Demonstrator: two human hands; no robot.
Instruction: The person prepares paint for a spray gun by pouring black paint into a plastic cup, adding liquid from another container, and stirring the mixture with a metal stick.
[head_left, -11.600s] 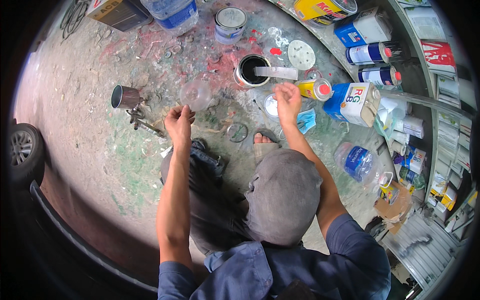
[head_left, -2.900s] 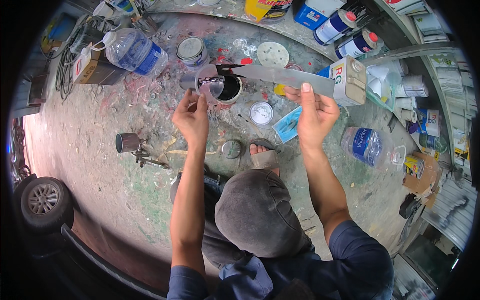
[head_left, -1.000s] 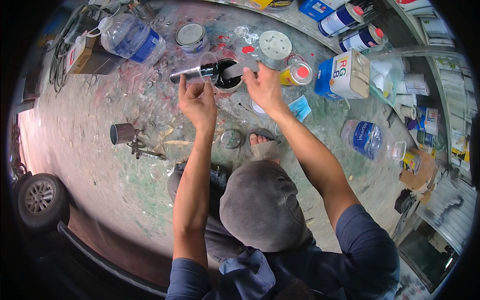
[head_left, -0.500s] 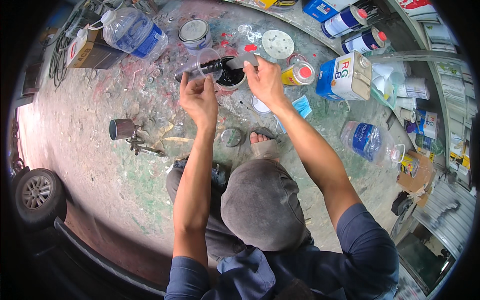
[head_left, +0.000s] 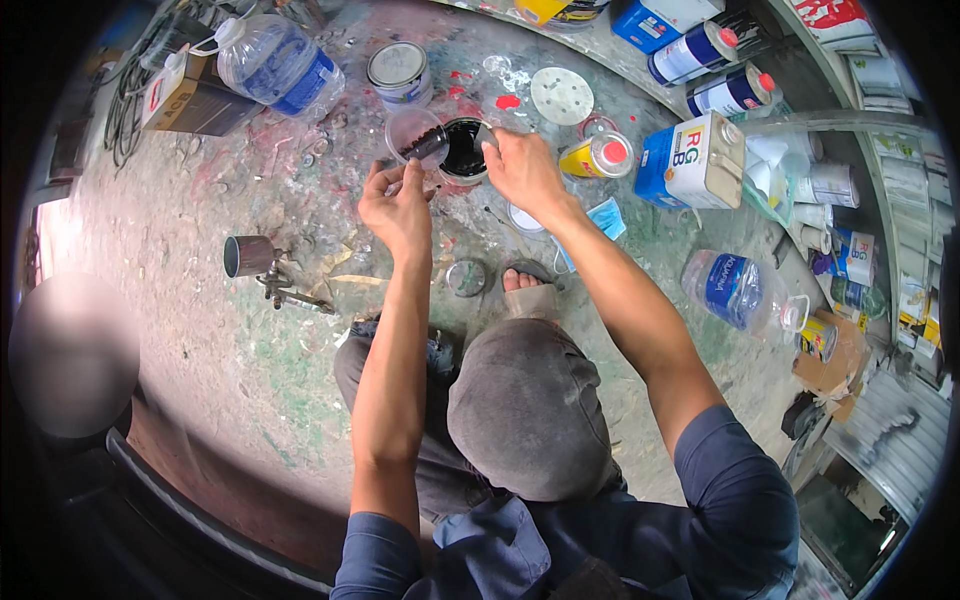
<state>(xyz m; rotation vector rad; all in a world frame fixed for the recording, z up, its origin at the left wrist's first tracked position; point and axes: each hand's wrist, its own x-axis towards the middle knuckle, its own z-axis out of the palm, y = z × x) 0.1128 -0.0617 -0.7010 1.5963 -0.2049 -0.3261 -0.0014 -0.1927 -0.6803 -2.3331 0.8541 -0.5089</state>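
Over at the left of the frame there's a spray gun (head_left: 250, 257) lying on the gritty, paint-splotched concrete floor (head_left: 240, 180), its metal cup dull and stained. A clear ribbed plastic jug (head_left: 285, 65) with a blue label sits upper left. Just left of upper centre is the left hand (head_left: 398, 212), its forearm running nearly straight up from the lower edge, fingers bent and pinching the clear plastic cup (head_left: 410, 133) from below. That cup is tilted, round-rimmed, with glossy black stuff inside. Right next to it, near upper centre, is a round lidless can (head_left: 463, 152) of shiny black liquid. The flat grey strip (head_left: 486, 136) is by the can's right side; can't tell if it touches the rim. The right hand (head_left: 525, 172) has its fingers curled tight around that strip, back of the hand up, forearm slanting in from the lower right with the elbow bent. Further right: a small yellow can (head_left: 583, 160) with a red cap, then a boxy blue-and-white metal tin (head_left: 672, 165).
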